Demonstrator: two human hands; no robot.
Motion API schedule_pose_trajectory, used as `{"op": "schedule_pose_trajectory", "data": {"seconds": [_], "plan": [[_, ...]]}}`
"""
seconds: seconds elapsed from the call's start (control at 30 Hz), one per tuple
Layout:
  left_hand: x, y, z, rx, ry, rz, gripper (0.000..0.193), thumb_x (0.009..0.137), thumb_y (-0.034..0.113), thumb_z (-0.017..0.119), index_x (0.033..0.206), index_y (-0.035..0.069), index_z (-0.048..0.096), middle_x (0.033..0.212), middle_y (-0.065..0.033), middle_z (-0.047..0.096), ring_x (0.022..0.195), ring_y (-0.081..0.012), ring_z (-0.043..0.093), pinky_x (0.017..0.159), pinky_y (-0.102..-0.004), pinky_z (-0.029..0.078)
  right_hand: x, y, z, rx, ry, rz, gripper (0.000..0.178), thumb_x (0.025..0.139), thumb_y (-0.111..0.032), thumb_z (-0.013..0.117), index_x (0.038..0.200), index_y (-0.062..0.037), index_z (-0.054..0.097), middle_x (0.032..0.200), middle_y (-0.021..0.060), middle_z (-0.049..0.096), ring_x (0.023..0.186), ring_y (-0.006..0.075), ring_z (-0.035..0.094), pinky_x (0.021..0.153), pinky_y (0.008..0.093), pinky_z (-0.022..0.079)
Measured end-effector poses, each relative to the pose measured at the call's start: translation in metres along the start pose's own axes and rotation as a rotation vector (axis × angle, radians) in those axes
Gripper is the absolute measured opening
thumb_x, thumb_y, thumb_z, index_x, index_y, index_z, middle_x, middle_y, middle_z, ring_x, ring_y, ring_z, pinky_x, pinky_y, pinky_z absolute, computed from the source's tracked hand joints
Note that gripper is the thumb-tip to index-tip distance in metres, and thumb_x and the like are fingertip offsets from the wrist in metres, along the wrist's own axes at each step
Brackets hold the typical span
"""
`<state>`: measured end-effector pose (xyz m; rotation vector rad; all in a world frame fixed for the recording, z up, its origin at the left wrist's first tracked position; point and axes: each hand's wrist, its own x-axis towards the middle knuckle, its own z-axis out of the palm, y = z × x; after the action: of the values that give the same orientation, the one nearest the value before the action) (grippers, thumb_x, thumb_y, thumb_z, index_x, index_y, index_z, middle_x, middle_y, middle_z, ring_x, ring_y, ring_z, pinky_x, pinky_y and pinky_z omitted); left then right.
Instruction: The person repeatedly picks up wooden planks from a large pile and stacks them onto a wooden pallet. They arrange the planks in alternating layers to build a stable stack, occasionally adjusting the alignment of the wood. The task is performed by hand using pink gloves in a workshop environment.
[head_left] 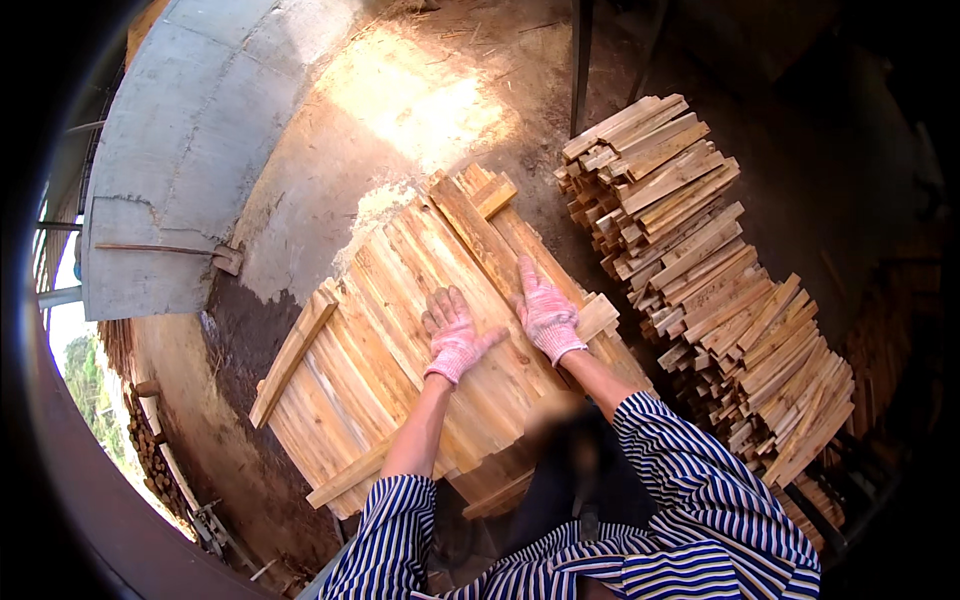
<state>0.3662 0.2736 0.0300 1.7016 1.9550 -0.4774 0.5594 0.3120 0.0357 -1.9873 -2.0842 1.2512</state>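
Pale wooden boards (375, 275) lie side by side in a broad layer in front of me. My left hand (455, 335), in a pink knitted work glove, rests flat on the middle of them with its fingers spread. To its right, my right hand (547, 315) wears a matching glove. Its fingers are stretched out, laid against a darker plank (475, 232) that runs lengthwise on the layer. A short crosswise strip (598, 316) pokes out beside my right wrist. More strips lie across at the left, such as a thick one (295, 352) at the far left edge.
A long stack of cut wooden slats (700, 240) runs along the right side. At upper left is a grey concrete slab (180, 170) with a long-handled tool (165, 248) on it. Sawdust (385, 200) lies on the floor beyond the boards. Dark posts (582, 60) stand at the back.
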Motion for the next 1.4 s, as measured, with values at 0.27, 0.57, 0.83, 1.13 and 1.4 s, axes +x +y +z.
{"op": "schedule_pose_trajectory", "data": {"seconds": [0.27,0.57,0.83,1.13,1.4], "plan": [[0.0,-0.006,-0.001,-0.02,0.022,0.007,0.134,0.08,0.085,0.054,0.161,-0.004,-0.005,0.168,-0.0306,-0.005,0.156,-0.0447,-0.011,0.124,-0.06,-0.005,0.016,0.007,0.035,-0.028,0.216,-0.07,0.087,0.097,-0.043,0.06,0.165,-0.0167,0.011,0.142,0.0191,0.058,0.118,0.0353,0.064,0.091,0.0524,0.054],[-0.028,-0.045,-0.016,-0.23,0.061,0.121,0.122,0.083,0.077,0.056,0.163,0.002,0.003,0.169,-0.0271,0.003,0.157,-0.0451,0.0,0.125,-0.0599,0.002,0.009,0.005,0.065,-0.105,0.312,-0.188,0.073,0.104,-0.026,0.053,0.165,-0.0141,0.014,0.158,0.0219,0.042,0.133,0.0377,0.055,0.104,0.0429,0.048],[-0.207,-0.168,0.004,-1.15,0.415,0.301,0.093,0.091,0.067,0.059,0.16,0.013,0.03,0.168,-0.0155,0.023,0.157,-0.0343,0.011,0.129,-0.0506,0.007,0.001,-0.008,0.069,-0.251,0.263,-0.159,0.063,0.11,-0.031,0.039,0.166,-0.0198,0.011,0.165,0.0174,0.031,0.144,0.0381,0.043,0.111,0.0423,0.042],[-0.39,-0.438,0.241,-1.493,1.637,-1.302,0.083,0.104,0.04,0.058,0.161,-0.003,0.017,0.165,-0.0164,0.028,0.15,-0.0224,0.03,0.122,-0.0333,0.026,0.023,-0.129,0.113,-0.69,0.53,0.205,0.073,0.1,-0.048,0.058,0.16,-0.0193,0.026,0.145,0.0245,0.046,0.121,0.0448,0.057,0.1,0.0514,0.05],[-0.376,-0.55,0.331,-2.419,2.048,-1.147,0.07,0.107,0.053,0.043,0.153,0.001,0.041,0.157,-0.0127,0.044,0.14,-0.0226,0.045,0.119,-0.0372,0.034,0.019,-0.286,0.266,-0.633,0.391,0.189,0.086,0.101,-0.068,0.038,0.143,0.0061,0.045,0.14,0.0372,0.051,0.124,0.048,0.054,0.104,0.053,0.044]]}}
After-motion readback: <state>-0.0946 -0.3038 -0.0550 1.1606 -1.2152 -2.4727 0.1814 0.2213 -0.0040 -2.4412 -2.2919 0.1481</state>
